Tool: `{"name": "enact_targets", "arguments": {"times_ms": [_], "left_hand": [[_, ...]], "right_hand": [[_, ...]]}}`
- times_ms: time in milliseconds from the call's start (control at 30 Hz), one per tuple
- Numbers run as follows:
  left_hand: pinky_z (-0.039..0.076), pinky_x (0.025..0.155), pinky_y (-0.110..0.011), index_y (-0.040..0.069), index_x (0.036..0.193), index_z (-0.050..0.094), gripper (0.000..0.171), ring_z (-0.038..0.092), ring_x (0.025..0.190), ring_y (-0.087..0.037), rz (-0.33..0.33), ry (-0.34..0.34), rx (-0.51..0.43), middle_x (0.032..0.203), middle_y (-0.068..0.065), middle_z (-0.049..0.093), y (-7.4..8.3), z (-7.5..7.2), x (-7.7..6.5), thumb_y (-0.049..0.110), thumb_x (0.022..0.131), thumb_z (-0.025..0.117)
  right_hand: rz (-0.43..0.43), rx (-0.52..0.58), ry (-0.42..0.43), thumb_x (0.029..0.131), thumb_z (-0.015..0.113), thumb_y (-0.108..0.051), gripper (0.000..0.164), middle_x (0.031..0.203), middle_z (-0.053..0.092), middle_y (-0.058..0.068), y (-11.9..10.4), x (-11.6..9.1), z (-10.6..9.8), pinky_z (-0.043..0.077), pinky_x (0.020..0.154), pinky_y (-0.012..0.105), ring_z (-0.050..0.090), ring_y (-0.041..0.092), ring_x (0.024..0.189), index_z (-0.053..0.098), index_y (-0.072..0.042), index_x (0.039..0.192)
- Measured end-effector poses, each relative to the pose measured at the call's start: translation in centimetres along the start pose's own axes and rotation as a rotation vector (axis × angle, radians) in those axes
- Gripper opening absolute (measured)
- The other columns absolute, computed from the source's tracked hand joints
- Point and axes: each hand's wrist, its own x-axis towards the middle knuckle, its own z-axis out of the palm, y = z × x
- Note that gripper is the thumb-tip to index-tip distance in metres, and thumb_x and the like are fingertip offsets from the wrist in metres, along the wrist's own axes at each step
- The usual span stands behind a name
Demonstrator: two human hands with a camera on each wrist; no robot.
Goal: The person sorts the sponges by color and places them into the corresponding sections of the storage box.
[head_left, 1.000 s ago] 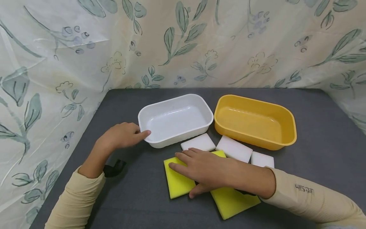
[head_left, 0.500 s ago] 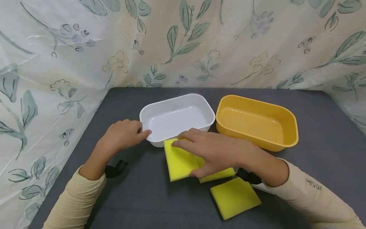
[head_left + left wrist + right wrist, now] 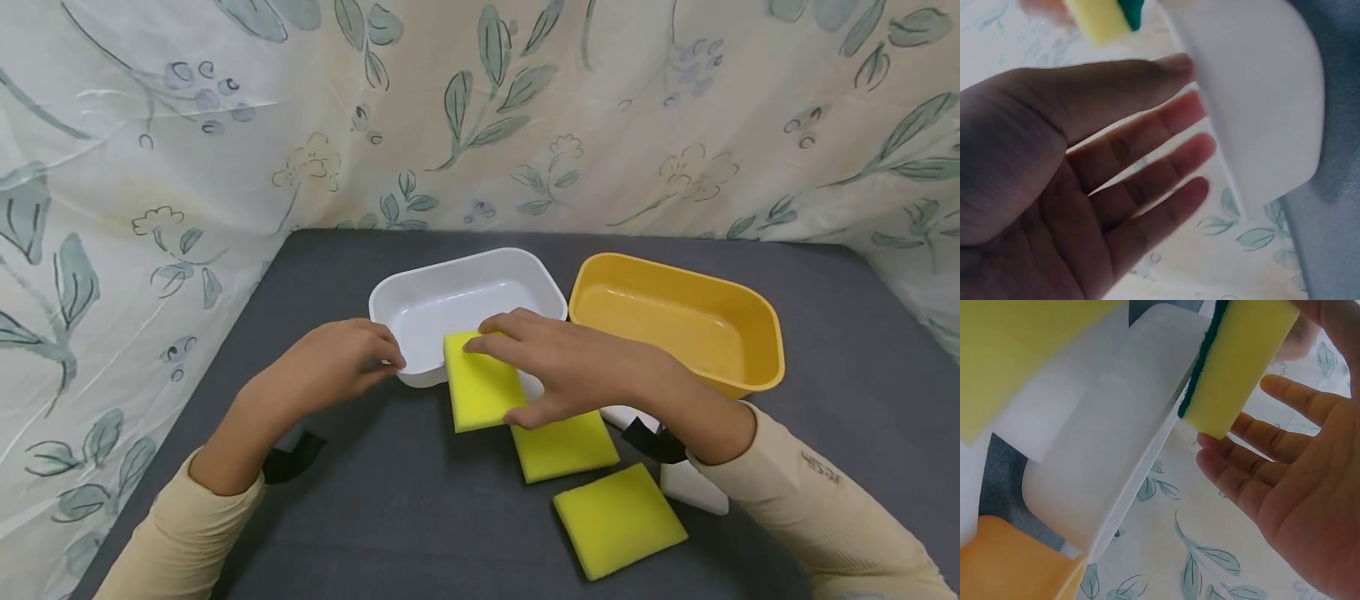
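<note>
The left hand (image 3: 341,358) pinches the rim of the white tub (image 3: 438,321). To its right, the right hand (image 3: 558,358) grips a sponge (image 3: 480,392) above that tub's near edge. Past the right wrist stands the yellow tub (image 3: 675,321), its inner floor showing. Below the right hand lie two other sponges (image 3: 622,521); its forearm partly hides white blocks (image 3: 693,486).

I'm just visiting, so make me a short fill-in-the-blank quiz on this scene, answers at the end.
1. The left hand touches the rim of the ____ tray.
2. The sponge in the right hand has one yellow side and one ____ side.
3. Counting that one, ____ yellow sponges show in the head view.
4. In the head view, the orange-yellow tray stands to the ____ of the white tray.

Missing words: white; green; three; right.
</note>
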Motion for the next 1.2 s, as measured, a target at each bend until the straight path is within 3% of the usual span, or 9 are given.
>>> {"name": "enact_targets", "arguments": {"times_ms": [133, 400, 600, 833, 1200], "left_hand": [[0.057, 0.072, -0.034, 0.011, 0.098, 0.080, 0.018, 0.066, 0.079, -0.012, 0.051, 0.028, -0.006, 0.091, 0.004, 0.073, 0.0, 0.6, -0.1, 0.000, 0.084, 0.079], [0.058, 0.072, -0.032, 0.008, 0.102, 0.079, 0.026, 0.070, 0.085, -0.014, 0.159, 0.151, 0.002, 0.098, -0.001, 0.075, -0.4, 1.7, -0.9, -0.008, 0.083, 0.075], [0.058, 0.071, -0.031, 0.006, 0.103, 0.078, 0.026, 0.071, 0.085, -0.015, 0.226, 0.184, 0.005, 0.099, -0.003, 0.075, -0.8, 2.0, -0.9, -0.009, 0.081, 0.077], [0.058, 0.071, -0.033, 0.005, 0.104, 0.078, 0.027, 0.072, 0.086, -0.017, 0.232, 0.188, 0.019, 0.100, -0.005, 0.075, -0.8, 2.0, -1.0, -0.009, 0.080, 0.078], [0.058, 0.068, -0.031, 0.005, 0.101, 0.078, 0.026, 0.071, 0.082, -0.016, 0.242, 0.200, 0.013, 0.097, -0.005, 0.075, -0.7, 1.9, -0.9, -0.010, 0.080, 0.077]], "right_hand": [[-0.002, 0.005, 0.000, 0.085, 0.078, -0.037, 0.073, 0.144, 0.046, 0.008, 0.4, 0.3, -0.1, 0.044, 0.102, 0.039, 0.044, 0.021, 0.128, 0.047, -0.012, 0.146], [0.005, 0.006, -0.021, 0.085, 0.077, -0.037, 0.071, 0.148, 0.044, 0.010, 0.6, 1.0, -0.1, 0.044, 0.102, 0.040, 0.043, 0.023, 0.130, 0.049, -0.014, 0.145], [-0.013, 0.030, -0.068, 0.090, 0.072, -0.035, 0.066, 0.157, 0.036, 0.012, 0.4, 1.6, -0.3, 0.038, 0.109, 0.043, 0.035, 0.026, 0.142, 0.050, -0.013, 0.148], [-0.025, 0.063, -0.088, 0.096, 0.066, -0.031, 0.063, 0.161, 0.029, 0.010, 0.1, 2.0, -0.2, 0.031, 0.114, 0.045, 0.020, 0.026, 0.150, 0.045, -0.009, 0.151], [-0.072, 0.021, -0.036, 0.103, 0.057, -0.025, 0.049, 0.149, 0.049, 0.012, -0.4, 2.6, -0.6, 0.034, 0.113, 0.042, 0.039, 0.025, 0.142, 0.050, 0.000, 0.145]]}}
